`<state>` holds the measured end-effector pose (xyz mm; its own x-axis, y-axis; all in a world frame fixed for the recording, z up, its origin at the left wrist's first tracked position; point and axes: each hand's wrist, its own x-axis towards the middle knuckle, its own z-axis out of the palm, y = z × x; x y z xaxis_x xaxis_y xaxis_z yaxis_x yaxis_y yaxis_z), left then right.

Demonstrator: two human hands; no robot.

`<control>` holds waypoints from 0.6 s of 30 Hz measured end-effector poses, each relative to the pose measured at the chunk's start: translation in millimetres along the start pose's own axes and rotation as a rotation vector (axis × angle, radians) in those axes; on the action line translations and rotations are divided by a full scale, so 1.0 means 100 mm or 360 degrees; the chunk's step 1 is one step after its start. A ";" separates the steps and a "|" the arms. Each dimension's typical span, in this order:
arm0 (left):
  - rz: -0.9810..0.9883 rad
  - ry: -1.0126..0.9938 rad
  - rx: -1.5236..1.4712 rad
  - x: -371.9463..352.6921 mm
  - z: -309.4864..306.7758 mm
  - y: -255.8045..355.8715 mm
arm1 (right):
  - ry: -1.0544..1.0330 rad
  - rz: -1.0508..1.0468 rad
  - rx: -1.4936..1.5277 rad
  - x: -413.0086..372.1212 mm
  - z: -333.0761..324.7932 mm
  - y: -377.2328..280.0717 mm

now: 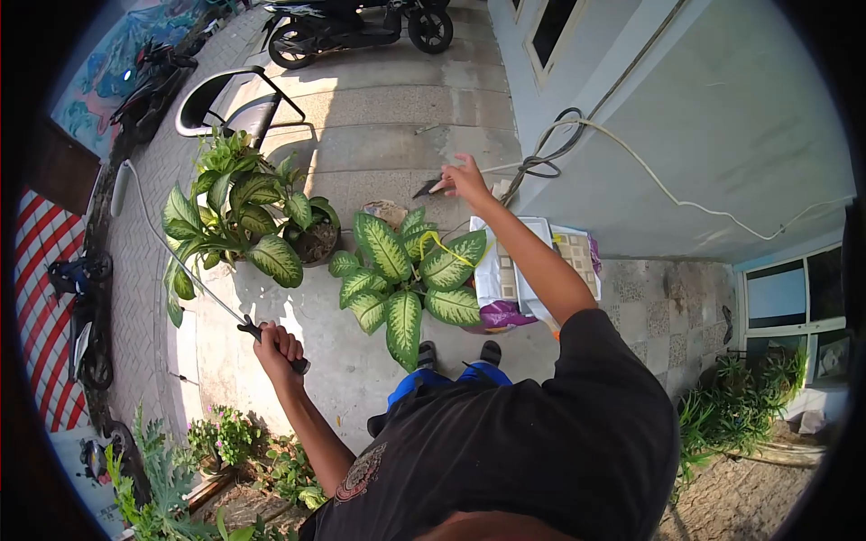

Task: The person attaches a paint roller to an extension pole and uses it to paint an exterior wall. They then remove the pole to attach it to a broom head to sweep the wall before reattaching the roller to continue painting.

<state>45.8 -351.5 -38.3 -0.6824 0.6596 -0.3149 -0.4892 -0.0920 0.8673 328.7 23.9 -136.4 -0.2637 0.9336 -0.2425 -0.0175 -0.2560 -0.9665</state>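
Observation:
My left hand (279, 350) is wrapped around the black handle of a long thin metal rod (200, 284). The rod slants up and left past a leafy potted plant (257, 203) and bends at its far end beside a white piece. My right hand (467, 182) reaches forward with its fingers apart. Near its fingertips a small dark blade-like piece (426, 188) shows on the paving; the hand covers part of whatever joins it. Between my arms spreads a second plant with broad green-and-cream leaves (404, 325), a yellow strip on it.
White and purple printed bags (505, 314) lie under my right forearm. A dark coiled cable (544, 165) and pale hose (672, 189) run along the wall. A chair (253, 115) stands left, a motorbike (361, 25) at the back. Flowering plants (224, 435) grow lower left.

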 end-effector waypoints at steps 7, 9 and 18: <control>0.0001 -0.0306 -0.0003 0.04 0.69 -0.30 | -0.0408 0.0467 0.0046 -2.01 0.15 0.63; -0.0018 -0.0437 -0.0048 -0.03 0.95 -0.43 | -0.0476 0.0467 0.0094 -2.39 0.15 0.63; 0.0246 -0.1302 0.0570 -0.72 1.85 -1.51 | -0.0396 -0.0340 -0.0664 -3.08 -0.09 0.24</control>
<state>269.2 -247.1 -75.4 -0.0603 0.9958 0.0689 -0.1327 -0.0764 0.9882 418.6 -267.2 -85.3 -0.5178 0.8535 -0.0580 0.2760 0.1025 -0.9557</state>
